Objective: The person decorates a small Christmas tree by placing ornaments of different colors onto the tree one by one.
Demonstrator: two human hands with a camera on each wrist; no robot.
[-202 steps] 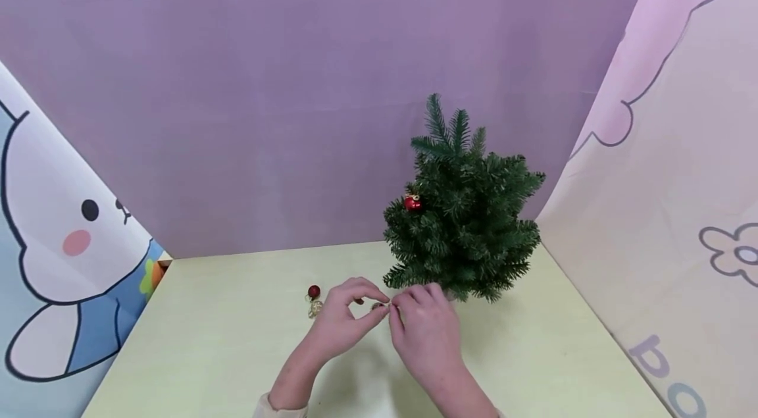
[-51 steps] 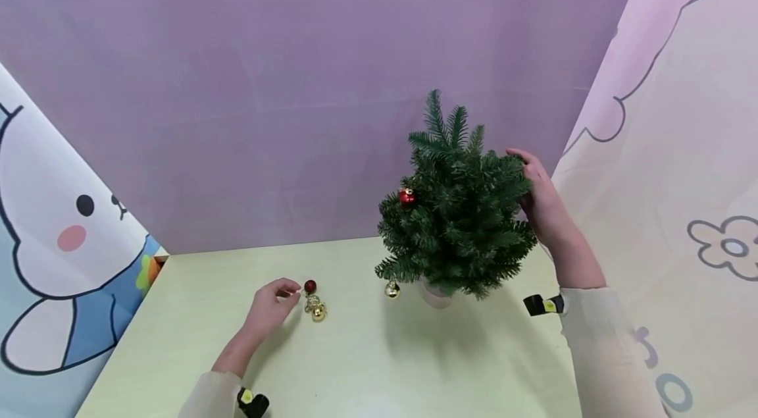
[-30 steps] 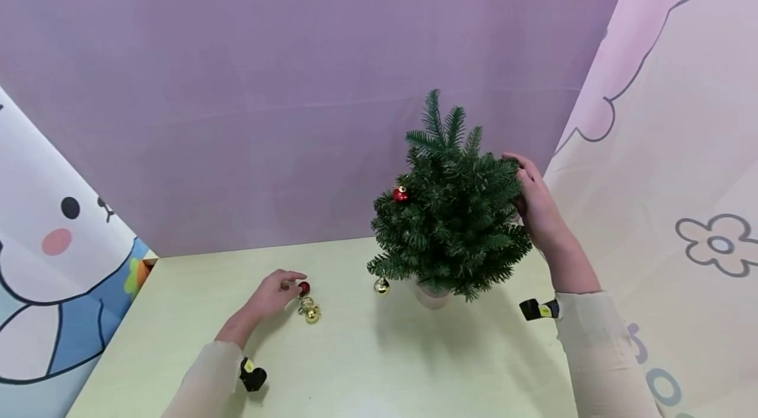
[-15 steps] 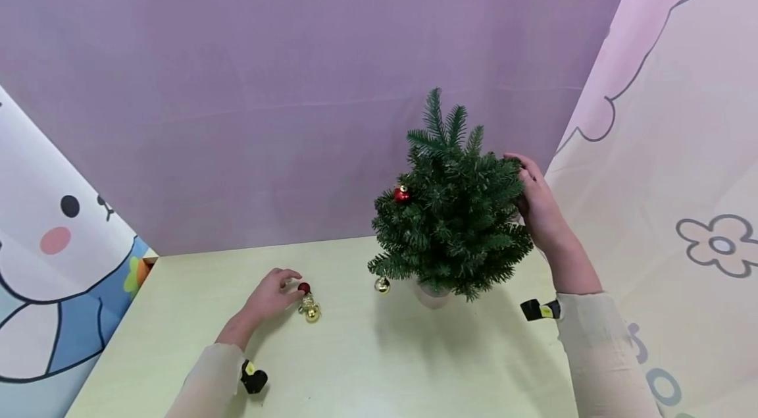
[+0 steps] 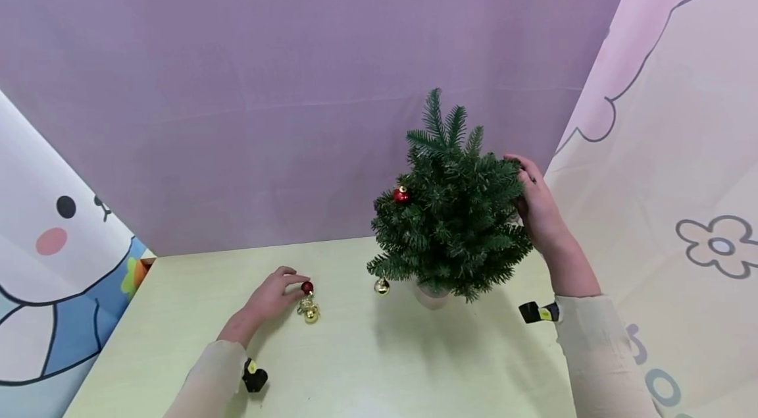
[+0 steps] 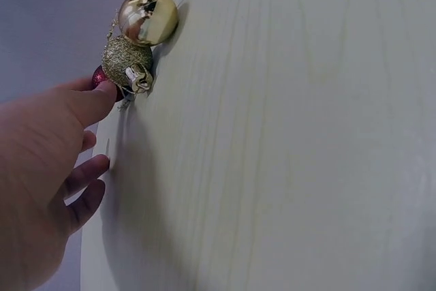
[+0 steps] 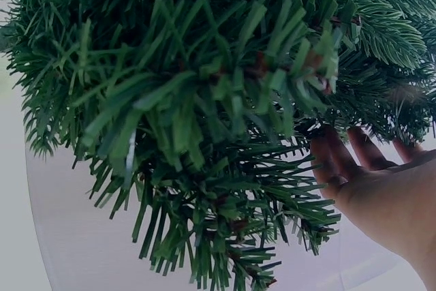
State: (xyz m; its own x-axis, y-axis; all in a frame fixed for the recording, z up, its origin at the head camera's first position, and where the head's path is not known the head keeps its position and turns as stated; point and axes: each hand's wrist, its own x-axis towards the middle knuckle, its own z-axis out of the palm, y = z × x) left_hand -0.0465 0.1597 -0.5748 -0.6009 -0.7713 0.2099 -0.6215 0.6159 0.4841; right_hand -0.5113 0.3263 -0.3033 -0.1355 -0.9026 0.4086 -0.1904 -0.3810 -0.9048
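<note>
My left hand [image 5: 269, 299] pinches a small dark red bauble [image 5: 306, 287] between thumb and index finger at the table's left part; the other fingers hang loose. Just in front of it lie a glittery gold bauble [image 6: 126, 58] and a shiny gold bauble [image 6: 148, 17], touching each other. On the right, my right hand [image 5: 540, 207] rests against the side of a small green Christmas tree [image 5: 456, 220]. Its fingers reach in among the branches in the right wrist view, where needles hide some fingertips. A red bauble [image 5: 401, 194] and a gold bauble [image 5: 381, 286] hang on the tree's left side.
The tree stands in a pale pot [image 5: 432, 296] on a light wooden table [image 5: 331, 365]. Behind is a purple cloth backdrop [image 5: 296, 108]. Printed panels stand at both sides, with a cartoon rabbit [image 5: 53, 306] on the left one.
Both hands earlier worked together before the tree. Then the right moved to its right side, the left to the loose baubles; a gold bauble now hangs low. Lately the left fingers closed on the red bauble.
</note>
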